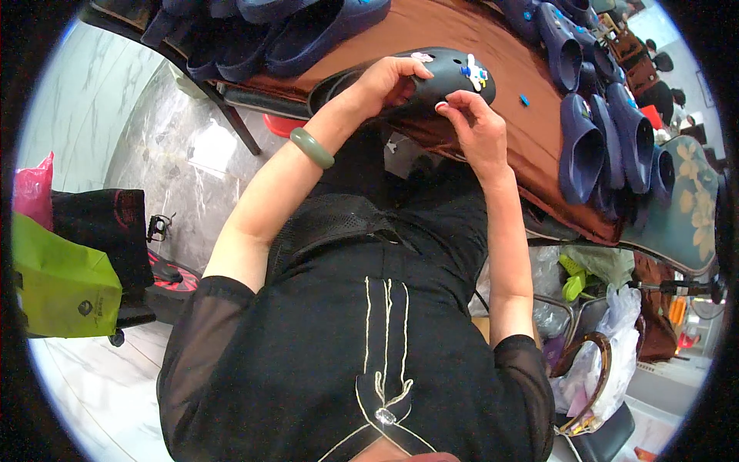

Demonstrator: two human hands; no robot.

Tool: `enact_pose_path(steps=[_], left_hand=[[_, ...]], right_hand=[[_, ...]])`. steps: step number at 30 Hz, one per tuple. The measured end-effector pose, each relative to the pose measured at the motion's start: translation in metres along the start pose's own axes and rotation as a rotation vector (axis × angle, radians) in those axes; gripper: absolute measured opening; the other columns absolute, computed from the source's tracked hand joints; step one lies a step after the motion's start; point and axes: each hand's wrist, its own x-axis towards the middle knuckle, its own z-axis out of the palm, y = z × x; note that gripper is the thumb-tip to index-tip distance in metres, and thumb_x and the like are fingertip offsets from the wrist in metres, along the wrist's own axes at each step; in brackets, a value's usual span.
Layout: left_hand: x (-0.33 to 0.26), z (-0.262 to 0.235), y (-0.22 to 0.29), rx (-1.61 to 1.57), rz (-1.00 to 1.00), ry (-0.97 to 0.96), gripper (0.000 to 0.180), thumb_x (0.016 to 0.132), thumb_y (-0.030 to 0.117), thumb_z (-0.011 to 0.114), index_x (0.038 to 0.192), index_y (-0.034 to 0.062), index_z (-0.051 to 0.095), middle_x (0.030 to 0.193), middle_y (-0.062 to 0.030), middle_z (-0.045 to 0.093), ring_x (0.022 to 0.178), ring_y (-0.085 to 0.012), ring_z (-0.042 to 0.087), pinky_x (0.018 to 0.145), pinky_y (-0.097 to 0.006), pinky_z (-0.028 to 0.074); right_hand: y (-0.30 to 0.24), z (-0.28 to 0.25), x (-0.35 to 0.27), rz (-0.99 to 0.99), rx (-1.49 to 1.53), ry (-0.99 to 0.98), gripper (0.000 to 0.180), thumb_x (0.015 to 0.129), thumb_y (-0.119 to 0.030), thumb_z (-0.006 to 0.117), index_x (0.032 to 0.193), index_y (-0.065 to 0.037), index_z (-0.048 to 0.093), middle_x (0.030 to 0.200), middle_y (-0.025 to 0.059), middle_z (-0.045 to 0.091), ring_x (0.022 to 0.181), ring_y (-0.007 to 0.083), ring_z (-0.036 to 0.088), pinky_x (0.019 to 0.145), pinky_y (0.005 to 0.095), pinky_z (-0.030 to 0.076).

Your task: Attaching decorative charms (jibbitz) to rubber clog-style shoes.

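L hand [389,81] grips a dark clog [431,73] at the near edge of the brown-clothed table [462,35]; R hand [473,123] pinches its toe side w/ fingertips. Small blue charm [523,100] lies just beside. Navy clogs [608,131] crowd the right; free cloth only mid-table.

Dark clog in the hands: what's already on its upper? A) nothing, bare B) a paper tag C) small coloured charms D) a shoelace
C: the dark clog, gripped by the left hand with the right hand at its edge, carries small charms in white, blue and pink on its holed top.
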Motion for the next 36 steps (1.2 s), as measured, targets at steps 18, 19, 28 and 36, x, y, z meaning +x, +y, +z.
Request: enact_pose_path(steps=[18, 19, 28, 36], left_hand=[[-0.002, -0.001, -0.002, 0.063, 0.035, -0.042, 0.024, 0.073, 0.028, 0.066, 0.090, 0.0114, 0.061, 0.069, 0.0017, 0.052, 0.058, -0.0094, 0.047, 0.050, -0.023, 0.036], [-0.002, -0.001, -0.002, 0.063, 0.033, -0.043, 0.024, 0.073, 0.028, 0.066, 0.090, 0.0114, 0.061, 0.069, 0.0017, 0.052, 0.058, -0.0094, 0.047, 0.050, -0.023, 0.036], [-0.005, 0.001, -0.007, 0.330, 0.156, -0.059, 0.032, 0.075, 0.031, 0.065, 0.093, 0.0054, 0.062, 0.077, -0.0007, 0.055, 0.065, -0.0109, 0.049, 0.055, -0.025, 0.038], [0.004, -0.003, -0.016, 0.575, 0.485, -0.191, 0.033, 0.074, 0.010, 0.066, 0.102, -0.0043, 0.058, 0.088, -0.0039, 0.061, 0.080, -0.0107, 0.056, 0.072, -0.026, 0.046]], right_hand=[[0.014, 0.010, 0.004, -0.267, -0.849, 0.127, 0.030, 0.074, -0.041, 0.066, 0.074, -0.014, 0.055, 0.074, 0.0004, 0.058, 0.075, 0.0187, 0.054, 0.077, 0.0370, 0.034], [0.014, 0.011, 0.004, -0.265, -0.851, 0.127, 0.030, 0.074, -0.041, 0.066, 0.074, -0.014, 0.055, 0.074, 0.0004, 0.058, 0.075, 0.0187, 0.054, 0.077, 0.0370, 0.034], [0.007, 0.002, 0.015, 0.065, -0.441, -0.021, 0.032, 0.074, -0.040, 0.070, 0.072, -0.010, 0.057, 0.070, 0.0023, 0.059, 0.074, 0.0229, 0.055, 0.075, 0.0384, 0.034], [0.006, -0.001, 0.032, 0.232, -0.201, -0.045, 0.025, 0.068, -0.027, 0.076, 0.071, -0.006, 0.063, 0.064, 0.0047, 0.061, 0.060, 0.0182, 0.058, 0.061, 0.0304, 0.043]])
